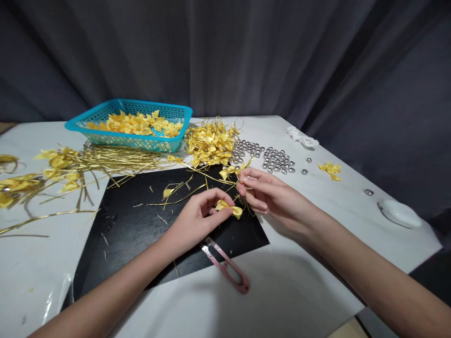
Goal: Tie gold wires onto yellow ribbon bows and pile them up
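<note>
Bow [235, 210] sits pinched in my left hand [197, 215] near the mat's [127, 234] right edge; my right hand [278, 195] half curls, its hold unclear.

Free room right of snips [223, 265], basket [123, 140] blocking back left

My left hand [203, 218] pinches a yellow bow [237, 213] over the black mat [137, 239]; my right hand [273, 192] is just right of it, fingertips bunched. Pink snips [224, 265] lie nearer me. Far left on the table [345, 197] stands a blue basket [165, 139]; silver beads [277, 162] lie right of a yellow pile [211, 144].
</note>
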A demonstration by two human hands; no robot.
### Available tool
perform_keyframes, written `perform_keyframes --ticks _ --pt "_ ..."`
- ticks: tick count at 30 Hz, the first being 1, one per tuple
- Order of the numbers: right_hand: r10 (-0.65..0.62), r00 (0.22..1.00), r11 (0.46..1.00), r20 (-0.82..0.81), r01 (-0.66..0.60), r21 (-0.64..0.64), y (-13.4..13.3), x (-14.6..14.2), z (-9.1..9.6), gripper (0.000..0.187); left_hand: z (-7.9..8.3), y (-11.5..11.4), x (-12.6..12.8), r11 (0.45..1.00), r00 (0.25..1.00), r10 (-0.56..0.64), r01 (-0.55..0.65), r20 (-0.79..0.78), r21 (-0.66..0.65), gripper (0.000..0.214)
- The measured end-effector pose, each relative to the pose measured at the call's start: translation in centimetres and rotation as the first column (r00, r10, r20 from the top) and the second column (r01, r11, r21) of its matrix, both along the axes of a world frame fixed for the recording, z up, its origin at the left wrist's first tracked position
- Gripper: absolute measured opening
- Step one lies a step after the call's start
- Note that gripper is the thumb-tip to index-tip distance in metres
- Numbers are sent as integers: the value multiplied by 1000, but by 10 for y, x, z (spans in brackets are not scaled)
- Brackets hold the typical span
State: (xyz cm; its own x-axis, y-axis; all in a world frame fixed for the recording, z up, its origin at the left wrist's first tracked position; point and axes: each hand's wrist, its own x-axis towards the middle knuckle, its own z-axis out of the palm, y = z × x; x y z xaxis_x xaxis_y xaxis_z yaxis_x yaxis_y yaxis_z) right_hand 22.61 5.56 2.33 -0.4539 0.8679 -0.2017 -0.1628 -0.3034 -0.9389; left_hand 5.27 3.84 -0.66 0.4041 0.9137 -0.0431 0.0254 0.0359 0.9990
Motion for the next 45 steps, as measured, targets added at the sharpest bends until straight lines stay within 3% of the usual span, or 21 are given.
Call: perform_keyframes --ticks 4,11,20,26,38,42,45 --pt "-7 999 999 -32 5 -44 0 0 2 10 2 -1 3 997 996 52 -48 71 -56 10" --pt "-5 995 997 -101 -3 -79 0 0 0 7 1 0 2 977 990 54 -25 130 -212 19" --pt "-2 997 1000 -83 4 17 -2 -3 -4 8 -1 4 -3 985 992 81 -64 101 -158 15" --pt "-21 999 987 -31 25 156 -1 -1 -8 10 -5 5 -3 982 991 76 -55 107 -181 16" --pt "-65 998 985 -16 67 159 -1 0 -6 12 -4 6 -3 982 996 27 -10 85 -190 21" --pt "-67 997 972 26 59 226 3 1 -10 12 -5 5 -4 987 995 16 0 97 -161 18" --pt "-66 996 977 68 51 208 5 2 -12 12 -6 5 -4 992 992 51 -37 113 -120 13"
